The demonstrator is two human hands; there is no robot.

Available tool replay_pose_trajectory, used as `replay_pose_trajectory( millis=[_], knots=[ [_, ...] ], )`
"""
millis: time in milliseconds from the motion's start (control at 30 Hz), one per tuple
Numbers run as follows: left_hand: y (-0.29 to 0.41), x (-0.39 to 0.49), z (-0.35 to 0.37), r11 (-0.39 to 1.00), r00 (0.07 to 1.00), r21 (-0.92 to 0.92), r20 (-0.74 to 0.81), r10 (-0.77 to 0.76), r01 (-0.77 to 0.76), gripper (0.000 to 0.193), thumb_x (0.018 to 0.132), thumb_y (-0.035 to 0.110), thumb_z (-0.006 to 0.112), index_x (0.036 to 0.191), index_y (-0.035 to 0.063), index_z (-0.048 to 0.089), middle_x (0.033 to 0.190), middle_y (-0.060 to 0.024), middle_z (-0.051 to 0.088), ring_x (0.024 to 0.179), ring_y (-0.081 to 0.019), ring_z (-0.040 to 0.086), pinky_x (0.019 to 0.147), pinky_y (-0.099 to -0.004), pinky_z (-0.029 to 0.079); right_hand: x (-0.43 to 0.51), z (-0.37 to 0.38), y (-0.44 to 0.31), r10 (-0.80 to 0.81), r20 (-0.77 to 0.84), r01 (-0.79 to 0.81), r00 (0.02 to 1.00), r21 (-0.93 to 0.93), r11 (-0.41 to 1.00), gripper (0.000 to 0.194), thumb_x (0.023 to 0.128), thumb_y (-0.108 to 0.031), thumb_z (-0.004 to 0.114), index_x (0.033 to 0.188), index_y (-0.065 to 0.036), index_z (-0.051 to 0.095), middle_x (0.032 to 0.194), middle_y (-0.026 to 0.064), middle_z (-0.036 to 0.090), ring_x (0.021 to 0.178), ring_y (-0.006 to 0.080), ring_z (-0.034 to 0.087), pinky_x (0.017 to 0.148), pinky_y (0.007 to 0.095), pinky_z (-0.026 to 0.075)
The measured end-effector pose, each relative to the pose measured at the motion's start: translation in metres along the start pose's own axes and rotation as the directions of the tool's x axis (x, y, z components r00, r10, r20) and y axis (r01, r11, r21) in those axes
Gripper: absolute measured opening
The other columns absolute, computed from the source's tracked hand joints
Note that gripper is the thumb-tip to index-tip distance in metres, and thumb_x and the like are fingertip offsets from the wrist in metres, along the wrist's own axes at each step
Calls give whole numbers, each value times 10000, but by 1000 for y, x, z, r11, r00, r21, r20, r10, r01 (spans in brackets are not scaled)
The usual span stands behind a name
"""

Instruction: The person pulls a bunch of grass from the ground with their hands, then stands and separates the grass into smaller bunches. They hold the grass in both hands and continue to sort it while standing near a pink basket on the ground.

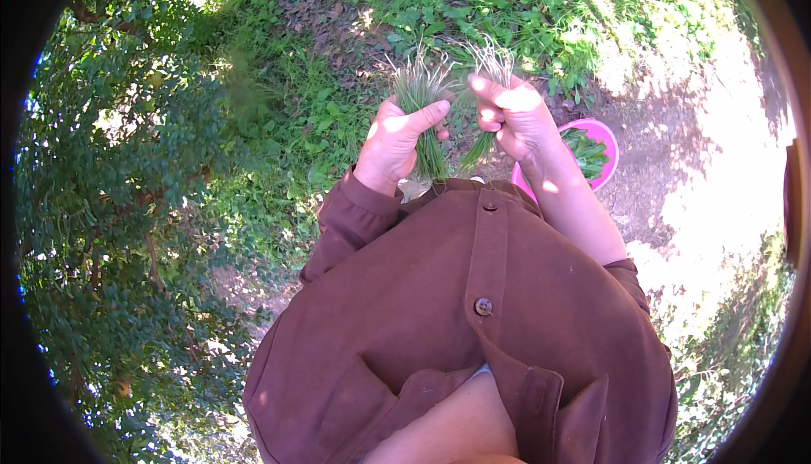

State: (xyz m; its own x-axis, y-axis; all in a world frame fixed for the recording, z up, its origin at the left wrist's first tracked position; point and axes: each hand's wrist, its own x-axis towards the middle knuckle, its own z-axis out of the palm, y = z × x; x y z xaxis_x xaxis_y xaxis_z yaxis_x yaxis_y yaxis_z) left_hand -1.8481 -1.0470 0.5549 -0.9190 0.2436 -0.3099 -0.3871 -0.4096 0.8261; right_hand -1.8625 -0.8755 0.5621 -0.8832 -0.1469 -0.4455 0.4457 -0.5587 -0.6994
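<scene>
My left hand is closed around a bundle of thin green stems, its thumb laid across the front. Pale, wispy ends fan out above the fist, and green blades hang below it. Just to the right, my right hand grips a smaller bunch of the same grass-like stems. Its whitish ends point up, and its green part slants down toward my lap. The two bunches are held side by side, close together. A pink plastic basin stands beyond my right forearm, which covers part of it; broad green leaves lie inside.
Low weeds cover the ground ahead. Dense leafy branches fill the left side. Bare, sunlit soil lies to the right of the basin. My brown buttoned shirt takes up the lower middle.
</scene>
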Motion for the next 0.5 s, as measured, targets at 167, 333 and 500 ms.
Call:
replay_pose_trajectory(
  millis=[167,333,500],
  knots=[
    [-1,-2,-2,1000,1000,21,23,14,-15,175,797,64,635,959,3,604,802,-39,606,650,-139,535,572,-274,447,-2,7,2,10,-16,-10,1000,1,1000,141,787,-81,664,838,-52,536,599,-46,440,442,39,332,401,199,256],
    [-1,-5,1,998,997,-55,-70,9,-13,172,799,72,645,954,10,607,831,-41,612,666,-139,549,569,-285,468,-4,4,1,0,30,-1,1000,23,1000,251,764,-62,693,898,-22,485,683,-5,502,465,48,388,386,193,282],
    [-3,-6,-19,990,992,-138,-123,-39,22,173,804,99,661,947,19,607,834,-43,610,686,-136,560,586,-294,501,-6,1,-5,-52,-2,52,999,-23,998,183,774,-81,689,866,-45,535,686,-21,505,467,48,359,430,206,293]
  ],
)
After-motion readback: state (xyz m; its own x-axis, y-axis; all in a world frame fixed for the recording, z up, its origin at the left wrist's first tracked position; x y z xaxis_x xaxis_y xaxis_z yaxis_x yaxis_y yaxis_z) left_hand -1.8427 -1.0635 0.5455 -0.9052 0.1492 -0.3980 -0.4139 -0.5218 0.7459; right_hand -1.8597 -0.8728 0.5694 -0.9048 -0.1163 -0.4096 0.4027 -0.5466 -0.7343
